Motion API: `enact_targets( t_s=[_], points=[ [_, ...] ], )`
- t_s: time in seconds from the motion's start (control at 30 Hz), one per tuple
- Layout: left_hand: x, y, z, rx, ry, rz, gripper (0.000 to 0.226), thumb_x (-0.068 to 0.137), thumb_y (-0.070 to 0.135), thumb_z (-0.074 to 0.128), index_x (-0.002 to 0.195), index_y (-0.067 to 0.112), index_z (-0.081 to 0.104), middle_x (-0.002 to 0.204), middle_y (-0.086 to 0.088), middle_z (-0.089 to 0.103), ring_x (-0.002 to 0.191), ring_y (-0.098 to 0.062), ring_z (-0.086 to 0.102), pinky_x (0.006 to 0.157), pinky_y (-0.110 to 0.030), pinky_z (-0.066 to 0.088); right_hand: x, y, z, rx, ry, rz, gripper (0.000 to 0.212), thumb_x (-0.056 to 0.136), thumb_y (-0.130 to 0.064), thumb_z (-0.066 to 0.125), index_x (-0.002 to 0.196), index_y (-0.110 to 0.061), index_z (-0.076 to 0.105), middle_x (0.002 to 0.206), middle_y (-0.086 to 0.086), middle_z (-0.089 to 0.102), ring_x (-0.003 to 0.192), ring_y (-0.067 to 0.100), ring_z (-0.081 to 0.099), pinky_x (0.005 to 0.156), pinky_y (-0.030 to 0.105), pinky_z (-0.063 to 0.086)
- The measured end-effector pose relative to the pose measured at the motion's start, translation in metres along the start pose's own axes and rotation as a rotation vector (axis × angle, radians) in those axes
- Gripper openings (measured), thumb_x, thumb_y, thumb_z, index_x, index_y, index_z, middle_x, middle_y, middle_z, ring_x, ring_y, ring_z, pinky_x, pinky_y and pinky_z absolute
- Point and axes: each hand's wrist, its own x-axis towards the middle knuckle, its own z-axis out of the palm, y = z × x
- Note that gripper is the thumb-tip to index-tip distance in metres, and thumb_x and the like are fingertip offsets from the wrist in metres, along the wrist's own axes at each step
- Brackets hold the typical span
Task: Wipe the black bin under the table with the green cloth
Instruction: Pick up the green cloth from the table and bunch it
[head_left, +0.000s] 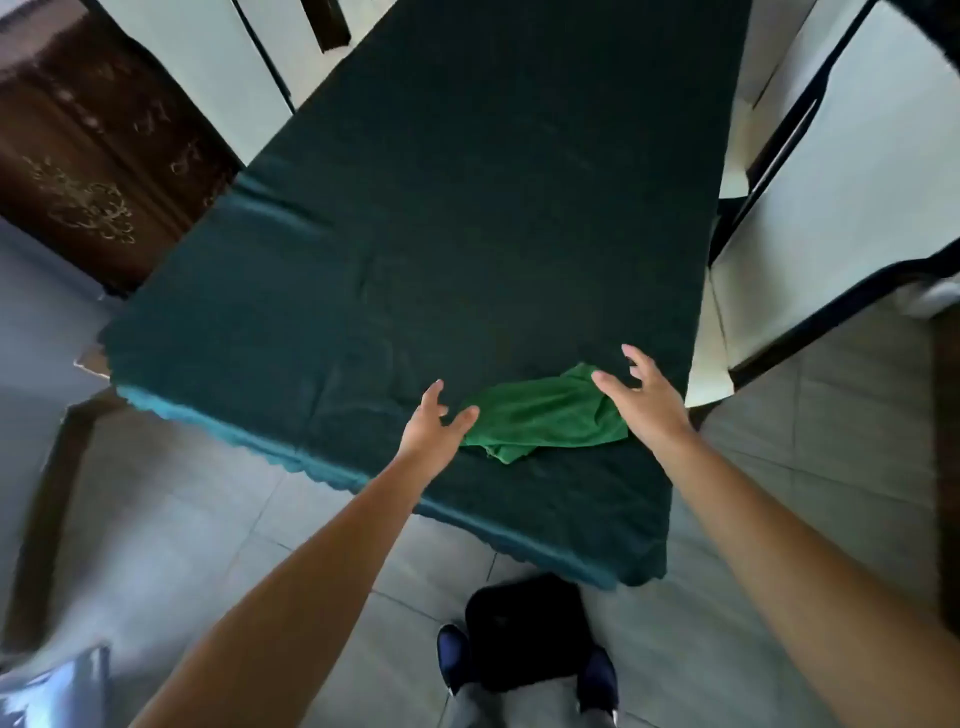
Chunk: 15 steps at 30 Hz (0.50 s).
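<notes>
The green cloth (540, 415) lies sideways between my open left hand (434, 423) and open right hand (641, 397), touching both.

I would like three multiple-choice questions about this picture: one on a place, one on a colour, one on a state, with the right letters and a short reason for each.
1. Where does the green cloth lie?
A. on the table, near its front edge
B. on the floor
C. inside the bin

2. What colour is the tablecloth?
A. white
B. dark green
C. red

3. How are the left hand and right hand?
A. both open, holding nothing
B. both gripping the cloth
C. both gripping the black bin

Answers:
1 A: it lies crumpled between the hands.
2 B: dark green fabric covers the table.
3 A: the fingers are spread.
</notes>
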Motion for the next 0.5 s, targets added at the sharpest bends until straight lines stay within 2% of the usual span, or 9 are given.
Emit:
enact_targets(
  t_s=[0.07,0.13,0.27,0.37,0.5],
  points=[
    [0.007,0.008,0.002,-0.004,0.01,-0.007,0.084,0.092,0.059,0.062,0.159,0.034,0.019,0.145,-0.001,0.053,0.12,-0.024,0.06,0.1,-0.037,0.049,0.008,-0.001,0.008,0.001,0.022,0.018,0.073,0.092,-0.058,0.067,0.157,-0.041,0.037,0.159,0.001,0.047,0.144,0.026,0.048,0.112,0.041,0.042],
    [0.01,0.011,0.005,0.024,0.026,-0.017,0.082,0.094,0.056,0.061,0.16,0.031,0.02,0.145,-0.004,0.054,0.124,-0.023,0.057,0.092,-0.03,0.043,0.013,0.002,0.018,-0.008,0.029,0.045,0.074,0.091,-0.058,0.068,0.156,-0.039,0.039,0.159,0.0,0.048,0.142,0.026,0.05,0.108,0.039,0.043],
    [0.018,0.008,0.019,0.012,0.033,-0.043,0.079,0.093,0.051,0.065,0.158,0.028,0.027,0.15,-0.007,0.049,0.131,-0.025,0.054,0.092,-0.03,0.044,0.02,0.009,0.037,-0.141,0.061,0.039,0.078,0.089,-0.055,0.071,0.156,-0.033,0.039,0.156,0.004,0.048,0.139,0.03,0.052,0.106,0.043,0.048],
    [0.019,0.005,0.026,0.091,0.022,0.005,0.07,0.093,0.046,0.064,0.154,0.025,0.036,0.144,-0.003,0.054,0.12,-0.023,0.06,0.086,-0.031,0.05,0.018,0.013,0.05,-0.183,0.106,0.013,0.077,0.088,-0.044,0.076,0.155,-0.032,0.041,0.155,0.003,0.045,0.133,0.029,0.055,0.099,0.042,0.052],
    [0.015,0.0,0.03,0.057,-0.008,0.025,0.052,0.096,0.035,0.065,0.144,0.023,0.051,0.126,0.002,0.064,0.101,-0.015,0.06,0.081,-0.028,0.049,0.01,0.013,0.063,-0.139,0.114,0.004,0.064,0.091,-0.028,0.077,0.149,-0.032,0.05,0.146,0.002,0.047,0.104,0.018,0.061,0.078,0.029,0.047]
  ],
)
